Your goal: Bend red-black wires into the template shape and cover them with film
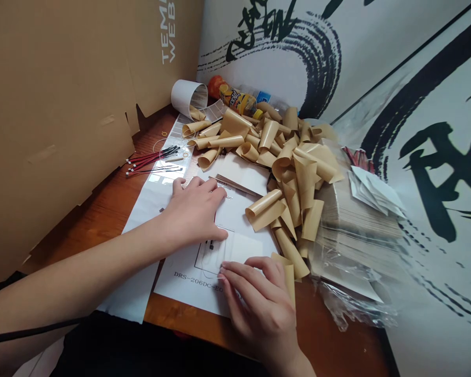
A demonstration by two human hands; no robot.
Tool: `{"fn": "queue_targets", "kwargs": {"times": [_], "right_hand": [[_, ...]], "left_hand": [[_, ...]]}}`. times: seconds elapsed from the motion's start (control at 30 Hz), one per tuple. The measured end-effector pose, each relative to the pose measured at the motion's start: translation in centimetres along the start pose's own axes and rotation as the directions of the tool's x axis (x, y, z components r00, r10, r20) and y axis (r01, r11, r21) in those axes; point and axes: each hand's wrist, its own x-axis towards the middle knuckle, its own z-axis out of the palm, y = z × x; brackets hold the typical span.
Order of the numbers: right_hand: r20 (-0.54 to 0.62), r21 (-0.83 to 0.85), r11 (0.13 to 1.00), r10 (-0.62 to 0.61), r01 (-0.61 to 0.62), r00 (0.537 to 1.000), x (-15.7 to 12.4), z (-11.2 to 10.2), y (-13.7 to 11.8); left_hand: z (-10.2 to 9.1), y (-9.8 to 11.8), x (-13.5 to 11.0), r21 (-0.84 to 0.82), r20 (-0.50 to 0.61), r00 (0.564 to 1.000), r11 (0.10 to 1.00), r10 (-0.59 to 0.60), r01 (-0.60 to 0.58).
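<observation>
My left hand (198,209) lies over a printed white sheet (176,293), palm down with its fingers spread. Under and beside its thumb is a thin clear plastic piece (239,246), perhaps a small bag, over a printed outline. A small dark part (211,244) shows near the thumb; whether it is printed or real I cannot tell. My right hand (262,293) has its thumb and fingertips pinched together at the near edge of the clear piece. Its palm side is hidden. A brown paper piece (289,283) shows just beyond its knuckles.
Many curled brown papers (269,135) are heaped at the back. Red-and-black wires (153,157) with connectors lie left. A plastic-wrapped stack of cards (357,225) stands right. A bottle (237,99) and a paper roll (188,97) are behind; a cardboard wall (58,115) bounds the left.
</observation>
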Motion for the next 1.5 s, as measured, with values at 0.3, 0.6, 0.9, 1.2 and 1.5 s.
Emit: {"fn": "queue_targets", "kwargs": {"times": [0.3, 0.6, 0.9, 1.2, 1.5], "right_hand": [[0.025, -0.007, 1.0, 0.0, 0.0, 1.0, -0.2, 0.1, 0.1], [0.062, 0.002, 1.0, 0.02, -0.02, 0.998, 0.0, 0.0, 0.0], [0.143, 0.027, 0.997, 0.072, -0.076, 0.987, -0.1, -0.8, 0.0], [0.125, 0.125, 0.989, 0.067, -0.083, 0.99, 0.8, -2.7, 0.4], [0.697, 0.078, 0.977, 0.088, -0.196, 0.711, 4.4, -3.5, 0.1]], "left_hand": [[0.0, -0.1, 0.0, 0.003, -0.002, 1.0, 1.0, 0.005, -0.005], [0.0, -0.1, 0.0, -0.017, 0.002, 1.0, 1.0, 0.004, -0.004], [-0.1, -0.3, -0.1, 0.024, 0.02, 0.999, 0.999, 0.034, -0.035], [-0.2, -0.3, -0.2, 0.026, 0.038, 0.998, 0.999, 0.041, -0.042], [0.1, -0.5, -0.1, 0.022, 0.011, 0.998, 0.998, 0.055, -0.056]]}}
